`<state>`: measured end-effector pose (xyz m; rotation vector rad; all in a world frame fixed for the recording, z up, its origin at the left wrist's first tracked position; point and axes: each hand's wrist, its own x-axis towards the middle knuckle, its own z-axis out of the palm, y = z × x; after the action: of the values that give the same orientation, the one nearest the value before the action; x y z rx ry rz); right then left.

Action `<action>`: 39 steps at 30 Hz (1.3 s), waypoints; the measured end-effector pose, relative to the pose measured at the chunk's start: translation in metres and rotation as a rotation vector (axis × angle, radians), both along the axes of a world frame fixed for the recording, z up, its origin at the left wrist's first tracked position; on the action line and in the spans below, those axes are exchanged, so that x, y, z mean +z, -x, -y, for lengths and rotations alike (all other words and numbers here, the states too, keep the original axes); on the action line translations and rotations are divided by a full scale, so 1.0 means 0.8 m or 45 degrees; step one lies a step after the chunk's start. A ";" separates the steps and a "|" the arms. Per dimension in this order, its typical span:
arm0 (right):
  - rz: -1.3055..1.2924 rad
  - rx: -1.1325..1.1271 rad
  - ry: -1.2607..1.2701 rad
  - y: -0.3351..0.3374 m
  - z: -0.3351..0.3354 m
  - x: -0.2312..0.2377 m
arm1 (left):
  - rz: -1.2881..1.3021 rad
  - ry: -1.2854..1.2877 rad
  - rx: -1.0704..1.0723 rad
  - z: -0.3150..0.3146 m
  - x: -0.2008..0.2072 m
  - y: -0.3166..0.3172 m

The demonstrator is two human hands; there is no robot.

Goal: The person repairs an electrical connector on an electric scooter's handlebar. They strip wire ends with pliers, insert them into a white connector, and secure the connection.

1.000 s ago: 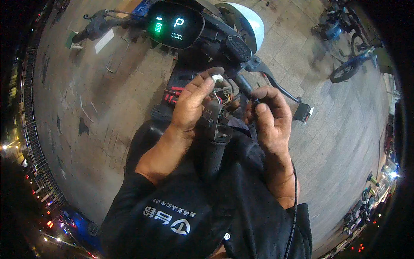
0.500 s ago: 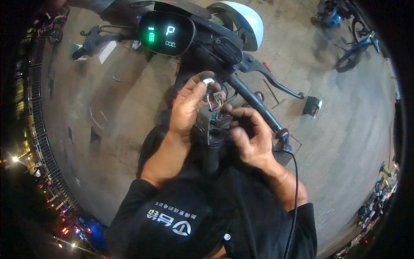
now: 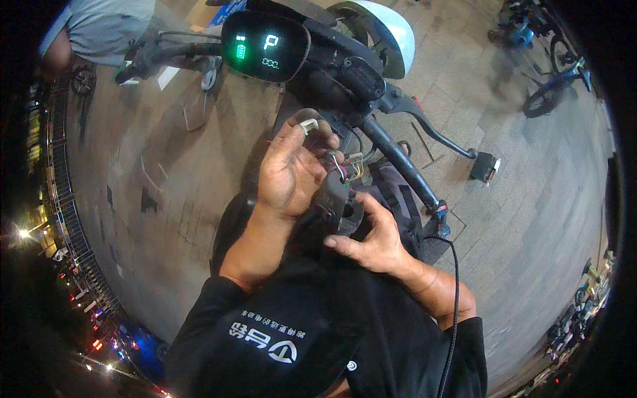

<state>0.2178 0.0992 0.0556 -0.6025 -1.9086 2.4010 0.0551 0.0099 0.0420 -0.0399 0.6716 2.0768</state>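
A small white plug connector (image 3: 309, 126) is pinched between the thumb and fingers of my left hand (image 3: 285, 174). My right hand (image 3: 377, 240) grips a black handlebar switch housing (image 3: 337, 199), thumb below it and fingers on its far right side. Thin coloured wires (image 3: 344, 171) come out of the housing's top, beside a second, greyish connector (image 3: 356, 158). Both hands are in front of a scooter's black handlebar (image 3: 398, 162), whose grip is off on this side. My right fingertips are partly hidden behind the housing.
The lit display (image 3: 265, 48) and a brake lever (image 3: 438, 136) lie just beyond my hands. On the right, a black box (image 3: 484, 166) is on the paving. A black cable (image 3: 455, 298) hangs by my right arm. Another person in grey clothing (image 3: 109, 33) is at the far left.
The housing has tipped, and my right hand has shifted its hold lower around it. The white connector has turned in my left fingers. Another person has come into view at the upper left.
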 end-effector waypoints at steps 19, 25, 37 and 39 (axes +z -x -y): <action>0.188 -0.111 0.023 0.017 0.010 -0.001 | -0.390 0.499 -0.166 0.052 -0.004 -0.031; 0.045 -0.207 -0.039 0.006 0.011 -0.012 | -0.400 0.436 -0.313 0.043 -0.002 -0.030; -0.218 -0.352 -0.906 0.049 -0.049 0.032 | -0.467 0.309 -0.207 0.027 -0.001 -0.041; -0.242 -0.299 -1.010 0.053 -0.051 0.027 | -0.580 0.376 -0.180 0.026 -0.002 -0.044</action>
<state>0.1753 0.1403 0.0775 -0.4726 -2.2874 1.3291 0.0903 -0.0111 0.0406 0.3135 1.2181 1.8464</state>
